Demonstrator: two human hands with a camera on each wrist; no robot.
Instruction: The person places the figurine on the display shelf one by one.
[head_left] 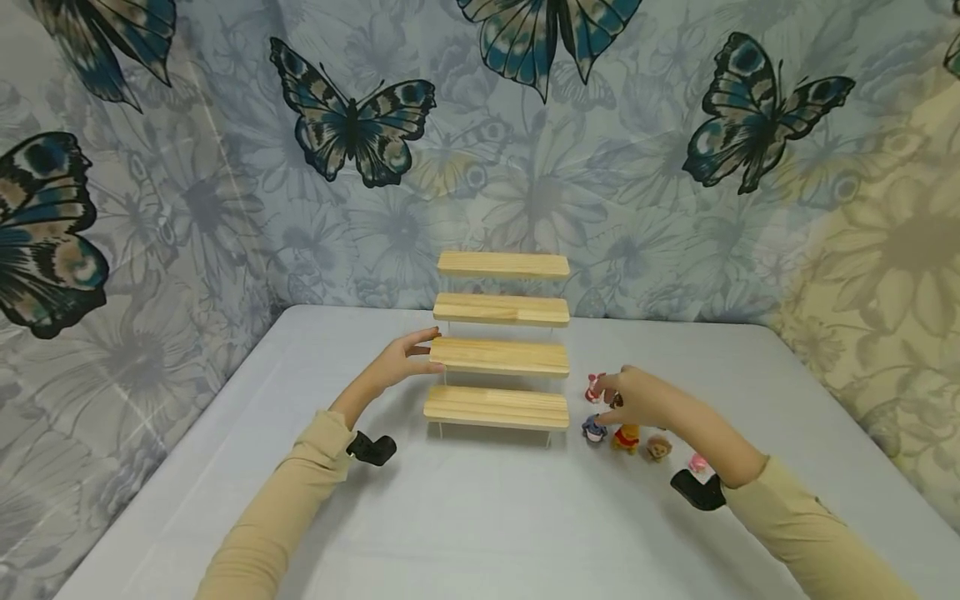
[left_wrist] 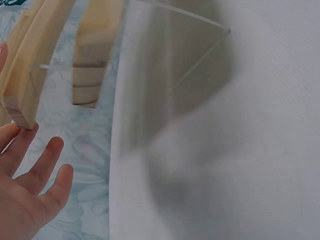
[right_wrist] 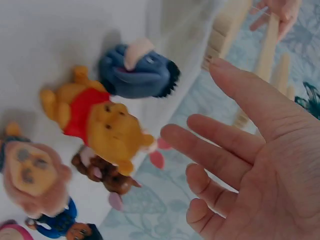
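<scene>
A four-step wooden display stand (head_left: 500,357) with thin clear supports stands mid-table. My left hand (head_left: 397,362) is at its left side, fingers spread, fingertips touching the end of a plank (left_wrist: 25,105). Over a group of small toy figures is my right hand (head_left: 637,396), fingers loosely extended, holding nothing in the right wrist view. Nearest its fingers are a yellow bear figure (right_wrist: 112,125) in a red shirt, a blue donkey figure (right_wrist: 135,70) and a brown figure (right_wrist: 102,170). A pink-and-red figure (head_left: 592,388) is partly hidden by the right fingers.
Nearer the right wrist are a figure with a fuzzy light-brown head (head_left: 658,447) and a pink figure (head_left: 699,463). A blue-clad figure (right_wrist: 57,220) lies beside them. Butterfly-print cloth (head_left: 525,192) hangs behind the white-covered table (head_left: 480,525). Black wrist cameras (head_left: 697,490) sit below both wrists.
</scene>
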